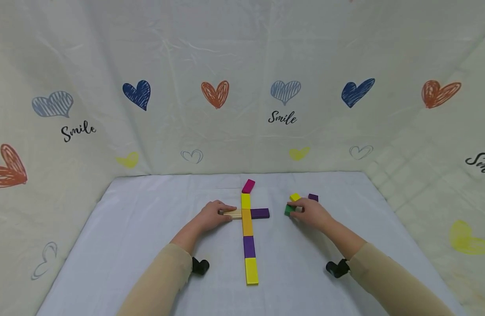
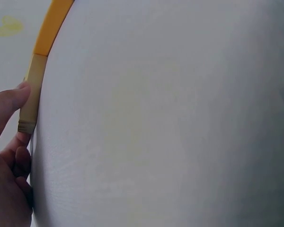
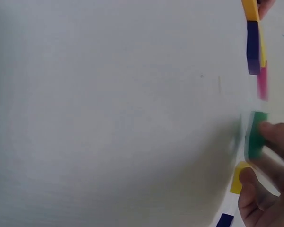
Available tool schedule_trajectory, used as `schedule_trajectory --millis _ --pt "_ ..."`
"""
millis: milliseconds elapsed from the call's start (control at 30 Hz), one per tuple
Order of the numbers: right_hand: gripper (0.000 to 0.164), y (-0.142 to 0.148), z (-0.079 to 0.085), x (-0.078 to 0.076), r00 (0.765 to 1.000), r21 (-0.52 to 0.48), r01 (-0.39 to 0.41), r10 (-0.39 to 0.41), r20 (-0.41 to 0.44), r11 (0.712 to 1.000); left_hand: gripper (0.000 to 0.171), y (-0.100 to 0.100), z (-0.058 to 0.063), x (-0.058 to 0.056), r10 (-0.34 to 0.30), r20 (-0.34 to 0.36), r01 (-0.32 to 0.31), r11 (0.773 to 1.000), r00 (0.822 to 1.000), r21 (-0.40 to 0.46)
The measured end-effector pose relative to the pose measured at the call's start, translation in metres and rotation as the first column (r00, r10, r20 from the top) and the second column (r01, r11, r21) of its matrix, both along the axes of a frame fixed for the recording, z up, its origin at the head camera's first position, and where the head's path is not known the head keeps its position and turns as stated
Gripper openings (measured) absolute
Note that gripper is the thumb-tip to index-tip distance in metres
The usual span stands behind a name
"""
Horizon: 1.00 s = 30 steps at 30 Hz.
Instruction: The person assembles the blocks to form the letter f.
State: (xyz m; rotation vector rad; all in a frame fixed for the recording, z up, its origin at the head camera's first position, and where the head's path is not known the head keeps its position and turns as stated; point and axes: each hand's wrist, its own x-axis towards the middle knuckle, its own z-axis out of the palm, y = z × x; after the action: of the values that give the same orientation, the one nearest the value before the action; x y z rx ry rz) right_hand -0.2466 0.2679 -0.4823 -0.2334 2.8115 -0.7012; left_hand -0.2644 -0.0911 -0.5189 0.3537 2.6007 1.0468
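Note:
My left hand (image 1: 211, 216) holds a plain wooden block (image 1: 235, 214) between thumb and fingers. This block lies on the left side of an orange block (image 1: 247, 222), end against it, as the left wrist view also shows. On the orange block's right side lies a purple block (image 1: 260, 213). My right hand (image 1: 312, 213) pinches a green block (image 1: 288, 210), which looks slightly blurred in the right wrist view. Just behind that hand are a loose yellow block (image 1: 295, 197) and a purple block (image 1: 313, 197), partly covered in the head view.
The orange block belongs to a column with a yellow block (image 1: 245, 201) and a tilted magenta block (image 1: 248, 186) behind, and a purple block (image 1: 249, 246) and yellow block (image 1: 251, 271) in front. A white cloth (image 1: 140, 245) covers the table; a printed curtain (image 1: 242, 136) hangs behind.

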Motion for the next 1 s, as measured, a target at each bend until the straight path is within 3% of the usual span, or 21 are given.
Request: schedule_trajectory --millis 233,500,700,1000 --pt "0.041 0.002 0.008 -0.005 0.993 -0.02 -0.067 0.065 -0.102 0.998 0.033 0.0 0.001 0.001 -0.002 0.003 0.002 1.0 1.0 -0.002" --pt "0.04 0.003 0.011 -0.017 0.987 -0.026 -0.094 0.09 -0.135 0.995 0.033 -0.001 0.002 0.002 0.003 0.007 -0.003 1.0 1.0 0.0" --pt "0.041 -0.001 0.012 -0.033 0.984 -0.003 -0.101 0.099 -0.15 0.995 0.034 -0.002 0.002 0.002 -0.005 0.0 0.005 1.0 1.0 -0.003" --pt "0.041 -0.023 0.014 -0.061 0.971 0.086 -0.163 0.175 -0.164 0.983 0.032 -0.001 0.002 0.002 -0.008 0.0 0.008 1.0 1.0 0.026"
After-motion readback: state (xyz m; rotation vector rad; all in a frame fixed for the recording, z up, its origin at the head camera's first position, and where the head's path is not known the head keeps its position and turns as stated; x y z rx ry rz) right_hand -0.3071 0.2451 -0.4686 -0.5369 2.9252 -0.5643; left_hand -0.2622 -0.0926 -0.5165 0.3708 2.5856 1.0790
